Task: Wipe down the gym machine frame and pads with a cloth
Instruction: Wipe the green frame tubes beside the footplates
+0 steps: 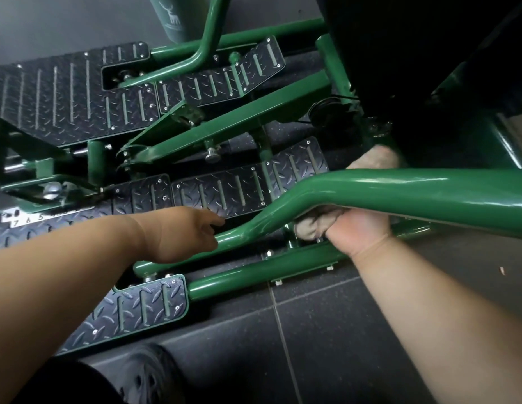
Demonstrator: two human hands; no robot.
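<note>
The frame-wiping step is in hand: the beige cloth (315, 224) is bunched in the right hand (357, 228), fingers clamped on it beneath the bent green tube (399, 188). The left hand (181, 233) is wrapped around the tube's lower run. Next, a slide along the tube is called for.

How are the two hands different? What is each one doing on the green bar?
The right hand grips a beige cloth bunched against the underside of the green bar; the left hand holds no cloth. The right hand sits at the bar's high, level stretch; the left hand touches its lower, sloping end. The right hand's fingers curl round the cloth, while how the left hand's fingers lie on the bar is mostly hidden. Both are bare and touch the same bar.
</note>
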